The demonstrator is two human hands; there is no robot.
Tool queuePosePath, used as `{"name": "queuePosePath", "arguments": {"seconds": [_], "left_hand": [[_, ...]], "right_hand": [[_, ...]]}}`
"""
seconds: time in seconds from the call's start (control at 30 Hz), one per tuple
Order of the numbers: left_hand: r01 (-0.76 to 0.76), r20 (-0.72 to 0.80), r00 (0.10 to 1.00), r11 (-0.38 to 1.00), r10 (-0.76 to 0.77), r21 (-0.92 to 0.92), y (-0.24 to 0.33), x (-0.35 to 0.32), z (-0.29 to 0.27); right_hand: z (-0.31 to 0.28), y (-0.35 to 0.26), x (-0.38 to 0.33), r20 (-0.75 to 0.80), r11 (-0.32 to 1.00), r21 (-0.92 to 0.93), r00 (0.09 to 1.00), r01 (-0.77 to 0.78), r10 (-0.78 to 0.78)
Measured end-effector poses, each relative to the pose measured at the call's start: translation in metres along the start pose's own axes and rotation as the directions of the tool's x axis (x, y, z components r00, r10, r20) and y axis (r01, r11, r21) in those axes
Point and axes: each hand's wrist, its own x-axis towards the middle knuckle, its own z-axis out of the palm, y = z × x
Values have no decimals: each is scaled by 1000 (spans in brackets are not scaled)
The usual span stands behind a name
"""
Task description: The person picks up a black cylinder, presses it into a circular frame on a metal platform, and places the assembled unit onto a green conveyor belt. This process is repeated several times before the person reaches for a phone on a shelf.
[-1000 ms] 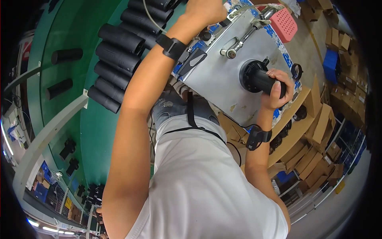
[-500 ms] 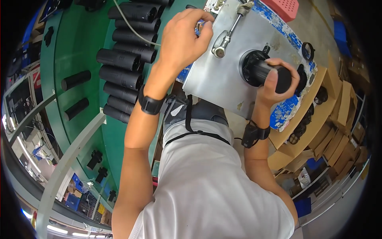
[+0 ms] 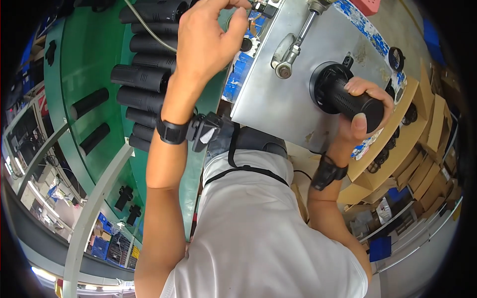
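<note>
My right hand (image 3: 370, 107) is wrapped round a black cylindrical housing (image 3: 350, 99) with rows of small holes. The housing leans out toward me from a round black base (image 3: 325, 87) on the silver metal plate (image 3: 268, 99). At the far left of the plate, my left hand (image 3: 206, 44) is raised with its thumb apart from its curled fingers. Its fingertips, partly cut off by the upper edge, are close to a small black fitting (image 3: 268, 10); I cannot tell whether they touch it. A metal rod with an eye end (image 3: 284, 69) lies between my hands.
Several black cylindrical housings (image 3: 139, 77) lie in a row on the green bench (image 3: 112, 144) at left, two more farther left. A grey cable (image 3: 149, 25) crosses them. Cardboard boxes (image 3: 422, 129) with round black parts stand at right. A red container (image 3: 366, 6) is at the top.
My left hand has moved up and left, away from the plate's middle. My right hand keeps hold of the housing, its fingers shifted, and the housing's perforated side now shows. The whole view has shifted slightly.
</note>
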Motion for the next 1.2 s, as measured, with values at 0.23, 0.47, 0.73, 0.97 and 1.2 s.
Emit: {"name": "queuePosePath", "arguments": {"seconds": [0.23, 0.47, 0.73, 0.97, 1.2], "left_hand": [[-267, 137, 963, 893, 232, 363, -46, 44, 25], [-378, 211, 922, 876, 325, 301, -56, 34, 32], [-25, 183, 976, 778, -117, 628, -66, 32, 64], [-36, 205, 979, 996, 20, 79, -7, 46, -6], [-436, -3, 896, 877, 444, -203, 112, -58, -59]], "right_hand": [[-4, 3, 5, 51, 1000, -4, 998, 22, -22], [-7, 5, 1, 49, 999, -32, 998, 25, -24], [-12, 3, 4, 71, 1000, -12, 997, 13, -13], [-88, -79, 110, 200, 904, 78, 882, 421, -428], [37, -137, 137, 247, 786, 527, 943, -323, 221]]}}
